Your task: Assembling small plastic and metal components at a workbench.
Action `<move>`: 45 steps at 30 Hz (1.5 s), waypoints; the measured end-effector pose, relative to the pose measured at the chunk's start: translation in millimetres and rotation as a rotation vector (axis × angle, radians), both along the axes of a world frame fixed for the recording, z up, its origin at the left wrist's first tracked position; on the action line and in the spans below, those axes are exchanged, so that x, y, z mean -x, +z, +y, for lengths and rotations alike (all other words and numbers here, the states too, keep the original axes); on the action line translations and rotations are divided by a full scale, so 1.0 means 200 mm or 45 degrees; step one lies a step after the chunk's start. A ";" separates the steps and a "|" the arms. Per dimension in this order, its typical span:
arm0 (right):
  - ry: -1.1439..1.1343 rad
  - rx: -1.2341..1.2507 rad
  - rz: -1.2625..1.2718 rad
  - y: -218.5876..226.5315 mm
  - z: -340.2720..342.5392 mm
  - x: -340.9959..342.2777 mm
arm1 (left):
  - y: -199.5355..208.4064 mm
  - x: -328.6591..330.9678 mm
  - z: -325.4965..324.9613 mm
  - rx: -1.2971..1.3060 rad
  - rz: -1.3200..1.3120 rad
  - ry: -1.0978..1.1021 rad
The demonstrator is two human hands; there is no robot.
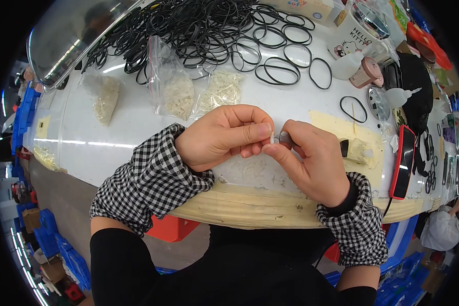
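Note:
Over the front of the table, my left hand [224, 135] and my right hand [313, 160] meet fingertip to fingertip. Between them is a tiny white piece [273, 137], pinched by my left thumb and forefinger. A small grey item [282, 137] shows at the fingertips of my right hand, which are also closed; its kind is too small to tell. Beyond my left hand lie clear plastic bags of small pale pieces: one bag [105, 99] at the left, a zip bag [177, 94] in the middle, and another bag [222, 92] beside it.
A heap of black rubber-like loops [188, 30] covers the far side. Right of my hands are a yellowish sheet [321, 122], a red-cased phone [404, 162], a white squeeze bottle [346, 66] and a white cup [352, 38]. The padded table edge [250, 206] runs before me.

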State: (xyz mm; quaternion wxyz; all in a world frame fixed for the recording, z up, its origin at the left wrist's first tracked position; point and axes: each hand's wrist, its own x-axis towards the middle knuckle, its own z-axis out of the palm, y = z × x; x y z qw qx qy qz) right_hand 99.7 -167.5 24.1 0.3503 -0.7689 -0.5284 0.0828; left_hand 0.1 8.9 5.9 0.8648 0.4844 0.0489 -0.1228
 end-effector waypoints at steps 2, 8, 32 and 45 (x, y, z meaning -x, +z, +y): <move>0.016 0.025 0.003 0.00 0.00 0.00 | 0.00 0.00 0.00 -0.003 -0.010 -0.005; 0.034 0.041 0.013 0.00 0.00 0.00 | -0.01 0.00 0.00 -0.005 -0.041 -0.016; -0.208 0.001 0.021 -0.06 -0.01 -0.05 | -0.05 -0.01 0.06 0.294 0.088 0.547; -0.133 0.237 -0.216 -0.10 0.02 -0.01 | -0.02 -0.01 0.03 0.064 0.123 0.525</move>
